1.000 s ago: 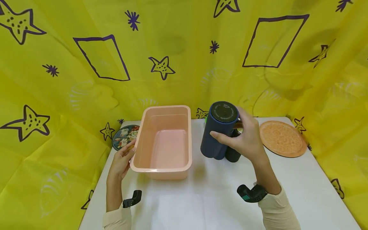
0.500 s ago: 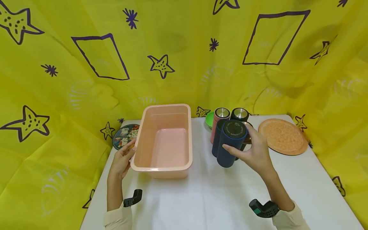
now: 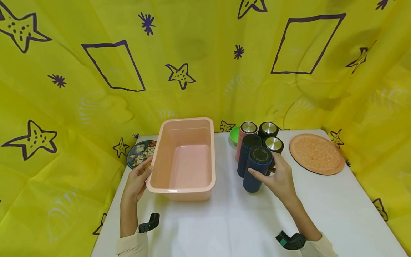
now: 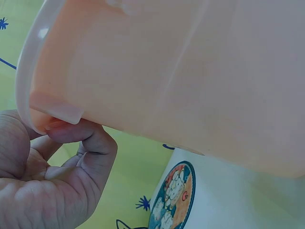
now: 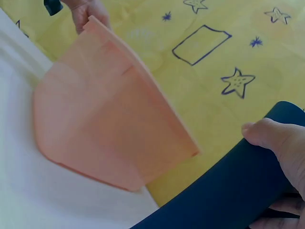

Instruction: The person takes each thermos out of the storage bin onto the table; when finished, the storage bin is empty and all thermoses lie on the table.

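Note:
My left hand grips the left rim of a peach plastic basin. In the left wrist view, its thumb and fingers are curled about the rim's corner. My right hand holds a dark blue flask near its top, thumb on the near side and fingers behind. Small print circles the flask's dark upper end. Directly behind it stands another dark blue flask, and the two look very close or touching. A pink flask and two dark flasks with silver tops crowd round them.
Behind the flasks sits a green bowl. A round tan board lies at the right, and a round patterned plate lies partly behind the basin at the left. Yellow curtains enclose the white table.
My right hand has brought the blue flask down and to the right, to the near side of the other flasks. My left hand and the basin have barely moved.

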A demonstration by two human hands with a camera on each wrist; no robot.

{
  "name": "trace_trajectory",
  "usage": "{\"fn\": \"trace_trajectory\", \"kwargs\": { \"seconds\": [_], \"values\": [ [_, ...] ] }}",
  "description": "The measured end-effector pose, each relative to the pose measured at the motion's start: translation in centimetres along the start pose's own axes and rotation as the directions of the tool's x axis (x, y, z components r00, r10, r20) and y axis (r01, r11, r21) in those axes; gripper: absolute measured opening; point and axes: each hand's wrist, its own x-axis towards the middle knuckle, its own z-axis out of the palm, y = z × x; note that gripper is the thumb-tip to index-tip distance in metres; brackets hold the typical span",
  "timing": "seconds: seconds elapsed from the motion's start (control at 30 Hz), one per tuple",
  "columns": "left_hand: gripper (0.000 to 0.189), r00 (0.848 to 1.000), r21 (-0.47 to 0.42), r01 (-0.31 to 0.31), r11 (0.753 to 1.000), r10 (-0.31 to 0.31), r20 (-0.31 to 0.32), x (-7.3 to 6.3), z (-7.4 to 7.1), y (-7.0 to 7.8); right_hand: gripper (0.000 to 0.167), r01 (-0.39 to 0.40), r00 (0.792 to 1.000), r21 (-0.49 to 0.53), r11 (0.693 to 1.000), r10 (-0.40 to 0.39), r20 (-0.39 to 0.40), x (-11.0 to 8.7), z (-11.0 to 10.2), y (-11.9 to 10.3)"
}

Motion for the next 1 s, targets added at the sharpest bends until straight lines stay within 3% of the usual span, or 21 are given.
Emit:
{"fn": "trace_trajectory", "kwargs": {
  "seconds": [0.6,1.0],
  "values": [
    [0.057,1.0,0.018,0.002,1.0,-0.002,0.002,0.0,0.0,-0.1,0.077,-0.041,0.995,-0.088,0.995,0.033,-0.093,-1.4,1.7,1.3],
    [0.057,1.0,0.017,-0.004,1.0,0.004,0.012,0.1,-0.2,-0.1,0.073,-0.079,0.985,-0.052,0.995,0.07,-0.156,-1.8,2.0,1.2]
  ]
}}
